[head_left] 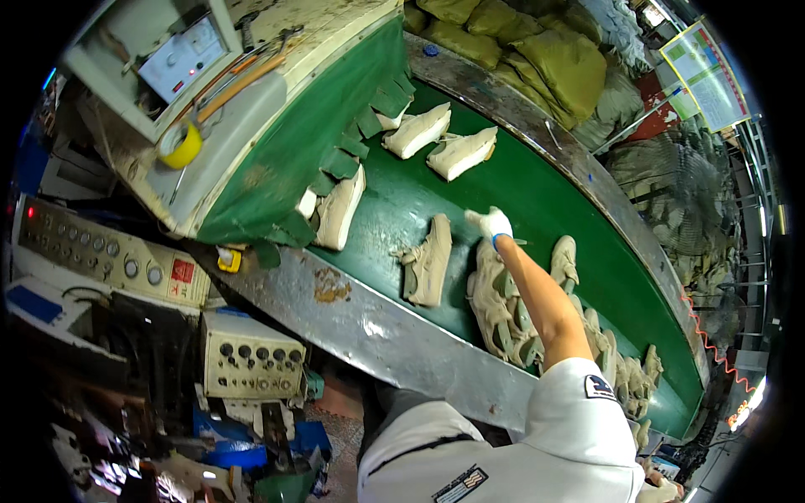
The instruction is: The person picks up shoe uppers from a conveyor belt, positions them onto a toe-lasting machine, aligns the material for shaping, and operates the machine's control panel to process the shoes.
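Note:
My right hand [490,223], in a white glove with a blue band at the wrist, reaches over the green conveyor belt [377,218]. A finger or thumb sticks out to the left, and nothing shows in the grasp. Just below the hand lies a cluster of beige shoes [493,310], partly hidden by my forearm. Left of it, one beige shoe [429,261] lies by itself. Farther up the belt are two pale shoes, one [418,131] beside the other [464,153]. Another shoe [340,210] lies by the green flaps. My left hand is out of view.
A green-curtained machine housing [293,126] covers the belt's upper left; tools and a yellow tape roll [180,145] lie on it. A metal ledge [360,314] edges the near side. More shoes [633,377] lie to the right. Yellowish sacks [545,63] stand beyond. Control panels [254,360] are lower left.

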Action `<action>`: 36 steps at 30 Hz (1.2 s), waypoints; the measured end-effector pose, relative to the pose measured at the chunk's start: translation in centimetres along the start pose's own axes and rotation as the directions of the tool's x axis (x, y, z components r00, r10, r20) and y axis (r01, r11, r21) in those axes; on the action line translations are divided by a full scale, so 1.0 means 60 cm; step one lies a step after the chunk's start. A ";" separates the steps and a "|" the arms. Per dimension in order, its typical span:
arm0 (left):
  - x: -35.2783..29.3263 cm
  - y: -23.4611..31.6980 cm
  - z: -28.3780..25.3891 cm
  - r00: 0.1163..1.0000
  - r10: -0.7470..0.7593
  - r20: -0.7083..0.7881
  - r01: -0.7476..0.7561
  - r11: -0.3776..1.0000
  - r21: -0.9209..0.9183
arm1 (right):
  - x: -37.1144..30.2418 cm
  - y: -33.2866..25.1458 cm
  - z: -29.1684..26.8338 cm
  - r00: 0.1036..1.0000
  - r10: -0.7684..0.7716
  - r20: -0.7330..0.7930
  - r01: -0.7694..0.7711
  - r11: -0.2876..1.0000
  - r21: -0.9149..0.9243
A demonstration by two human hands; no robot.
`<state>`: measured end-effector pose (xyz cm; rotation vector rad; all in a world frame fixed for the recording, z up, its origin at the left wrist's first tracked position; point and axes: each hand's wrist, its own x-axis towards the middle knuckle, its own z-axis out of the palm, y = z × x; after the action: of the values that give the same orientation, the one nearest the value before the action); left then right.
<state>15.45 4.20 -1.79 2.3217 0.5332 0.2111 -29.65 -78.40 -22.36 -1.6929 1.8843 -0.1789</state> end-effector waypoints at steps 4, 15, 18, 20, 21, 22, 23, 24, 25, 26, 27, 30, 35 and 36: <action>0.006 0.018 0.008 0.998 -0.020 -0.052 0.023 0.998 0.056 | 0.188 -0.092 0.109 0.972 0.230 0.042 -0.231 0.911 0.342; 0.032 -0.017 0.003 0.997 -0.079 -0.026 0.081 0.995 0.061 | 0.252 -0.147 0.150 0.955 0.054 0.291 -0.296 0.135 0.946; 0.058 -0.068 -0.029 0.995 -0.083 0.050 0.085 0.996 -0.037 | 0.020 -0.151 0.091 0.801 -0.432 0.414 -0.520 -0.158 0.839; 0.074 -0.126 -0.067 0.992 -0.054 0.114 0.072 0.986 -0.153 | -0.170 -0.174 0.075 0.754 -0.494 0.434 -0.608 -0.273 0.745; 0.068 -0.162 -0.091 0.994 -0.028 0.107 0.049 0.978 -0.201 | -0.291 -0.235 0.057 0.760 -0.476 0.444 -0.642 -0.436 0.631; 0.046 -0.134 -0.068 0.995 0.050 0.087 -0.029 0.974 -0.224 | -0.368 -0.257 0.050 0.738 -0.504 0.449 -0.668 -0.459 0.585; 0.030 -0.089 -0.036 0.987 0.141 0.080 -0.117 0.962 -0.247 | -0.429 -0.268 0.050 0.728 -0.519 0.447 -0.679 -0.460 0.572; 0.009 -0.068 -0.038 0.987 0.133 0.089 -0.101 0.948 -0.303 | -0.478 -0.284 0.071 0.680 -0.556 0.478 -0.726 -0.417 0.547; 0.000 -0.052 -0.037 0.986 0.129 0.106 -0.083 0.930 -0.358 | -0.524 -0.298 0.090 0.640 -0.581 0.504 -0.757 -0.363 0.543; -0.010 -0.039 -0.041 0.982 0.159 0.097 -0.120 0.937 -0.327 | -0.568 -0.313 0.106 0.595 -0.600 0.534 -0.784 -0.289 0.550; -0.018 -0.029 -0.052 0.978 0.189 0.091 -0.155 0.943 -0.296 | -0.605 -0.326 0.120 0.548 -0.617 0.564 -0.804 -0.203 0.559; -0.031 -0.011 -0.089 0.972 0.168 0.162 -0.089 0.908 -0.409 | -0.701 -0.366 0.155 0.406 -0.661 0.631 -0.797 0.082 0.599; -0.003 -0.040 -0.210 0.825 -0.033 0.564 -0.033 0.994 0.108 | -0.832 -0.422 0.231 0.276 -0.634 0.722 -0.607 0.468 0.642; -0.004 -0.065 -0.213 0.796 0.059 0.603 0.106 0.967 -0.233 | -0.864 -0.432 0.250 0.255 -0.623 0.740 -0.580 0.513 0.632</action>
<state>10.19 14.63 4.65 1.9705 0.1876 -0.4528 0.97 -29.98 -4.96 -0.6183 0.4389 -0.0158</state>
